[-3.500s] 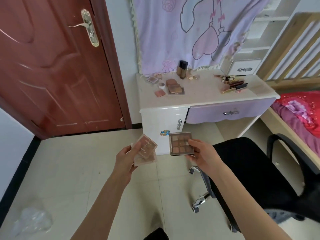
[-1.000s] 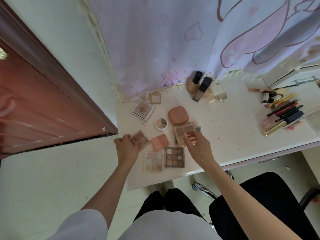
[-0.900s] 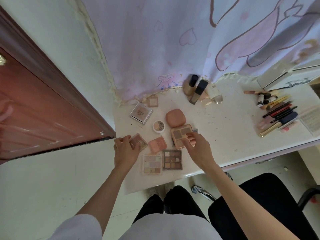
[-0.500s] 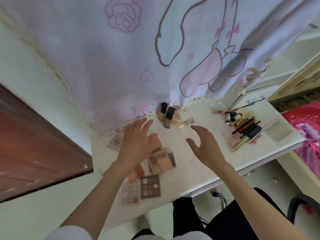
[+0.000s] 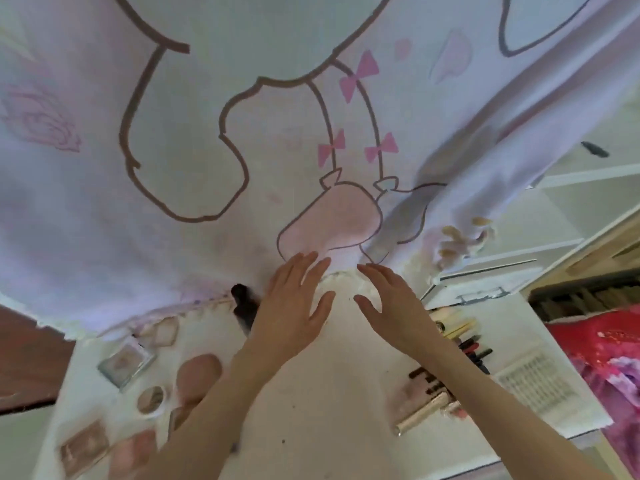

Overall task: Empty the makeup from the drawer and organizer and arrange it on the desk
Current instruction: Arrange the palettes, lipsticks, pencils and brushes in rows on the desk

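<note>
Hanging cartoon curtain (image 5: pixel 242 116) behind white desk (image 5: pixel 329 393); makeup scattered, red bedding (image 5: pixel 602 355) right.

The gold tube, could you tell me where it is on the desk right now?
In the head view the gold tube lies on the desk at lower right, just right of the right forearm, beside the dark pencils.

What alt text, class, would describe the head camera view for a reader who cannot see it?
Two bare hands, left hand and right hand, reach open and empty toward a cartoon-print curtain behind a white desk. Palettes lie left, lipsticks and pencils right.
</note>
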Demonstrator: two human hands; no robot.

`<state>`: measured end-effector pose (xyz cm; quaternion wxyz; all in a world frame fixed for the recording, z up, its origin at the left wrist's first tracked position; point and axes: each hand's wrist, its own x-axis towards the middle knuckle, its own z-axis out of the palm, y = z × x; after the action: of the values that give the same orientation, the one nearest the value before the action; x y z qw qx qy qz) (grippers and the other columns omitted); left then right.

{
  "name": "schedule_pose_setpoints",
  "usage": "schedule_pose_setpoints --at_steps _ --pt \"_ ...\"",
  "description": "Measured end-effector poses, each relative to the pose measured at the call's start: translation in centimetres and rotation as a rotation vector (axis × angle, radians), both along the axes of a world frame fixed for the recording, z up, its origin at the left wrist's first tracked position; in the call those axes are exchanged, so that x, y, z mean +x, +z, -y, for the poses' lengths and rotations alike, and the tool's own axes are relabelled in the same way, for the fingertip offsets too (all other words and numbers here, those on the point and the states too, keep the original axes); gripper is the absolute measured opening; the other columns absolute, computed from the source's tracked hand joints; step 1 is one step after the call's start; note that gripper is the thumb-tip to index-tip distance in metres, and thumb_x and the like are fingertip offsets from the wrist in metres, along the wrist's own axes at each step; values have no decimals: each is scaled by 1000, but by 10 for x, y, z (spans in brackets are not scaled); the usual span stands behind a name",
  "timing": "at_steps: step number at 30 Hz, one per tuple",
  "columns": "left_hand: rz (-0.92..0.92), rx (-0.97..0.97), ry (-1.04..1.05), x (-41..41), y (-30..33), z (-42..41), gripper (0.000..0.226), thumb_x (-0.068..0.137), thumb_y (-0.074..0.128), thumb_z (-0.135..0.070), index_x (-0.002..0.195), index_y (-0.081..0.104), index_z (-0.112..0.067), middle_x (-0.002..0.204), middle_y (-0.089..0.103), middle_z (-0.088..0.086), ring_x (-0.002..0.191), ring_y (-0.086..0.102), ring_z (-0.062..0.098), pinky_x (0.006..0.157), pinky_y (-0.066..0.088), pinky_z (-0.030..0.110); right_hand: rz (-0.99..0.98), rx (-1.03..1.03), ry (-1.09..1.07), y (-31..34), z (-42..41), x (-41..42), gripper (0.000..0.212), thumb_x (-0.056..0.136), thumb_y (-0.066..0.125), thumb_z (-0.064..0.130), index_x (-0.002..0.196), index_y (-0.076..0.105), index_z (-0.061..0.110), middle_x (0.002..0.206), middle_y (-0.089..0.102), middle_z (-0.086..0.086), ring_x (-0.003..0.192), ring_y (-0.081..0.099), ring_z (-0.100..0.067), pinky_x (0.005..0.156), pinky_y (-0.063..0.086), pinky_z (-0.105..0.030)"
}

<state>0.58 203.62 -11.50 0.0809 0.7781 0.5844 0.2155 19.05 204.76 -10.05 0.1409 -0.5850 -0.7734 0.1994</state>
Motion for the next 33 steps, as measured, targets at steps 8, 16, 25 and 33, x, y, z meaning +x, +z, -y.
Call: schedule_pose_setpoints --at_steps 8,16,25,33 --pt "-32 -25 90 65 -55 -7 49 91 33 -43 130 48 -17 132 54 6 122 52 27 93 45 42 -6 -61 117 -50 -23 57 50 95 49 27 141 36 15 143 40 -4 126 45 -21 102 42 -37" --pt "-13 -83 104 77 -133 13 51 91 32 -42 132 48 -15 135 51 8 128 45 30 99 40 42 34 -44 177 -115 -15 80 50 95 47 29 142 33 17 141 43 1 131 36 -15 110 28 -28" --pt "-78 -64 116 105 -186 49 68 86 11 -49 139 40 -17 147 36 6 139 27 27 111 20 35 -128 87 153 -152 3 112 44 95 49 27 137 40 21 140 40 5 128 37 -13 103 23 -18" --pt "-83 -154 216 141 -196 78 41 100 27 -33 140 34 -27 152 23 -4 143 10 14 117 3 40 -123 215 26 -148 55 188 38 96 47 24 133 49 18 140 44 2 129 38 -15 103 25 -20"
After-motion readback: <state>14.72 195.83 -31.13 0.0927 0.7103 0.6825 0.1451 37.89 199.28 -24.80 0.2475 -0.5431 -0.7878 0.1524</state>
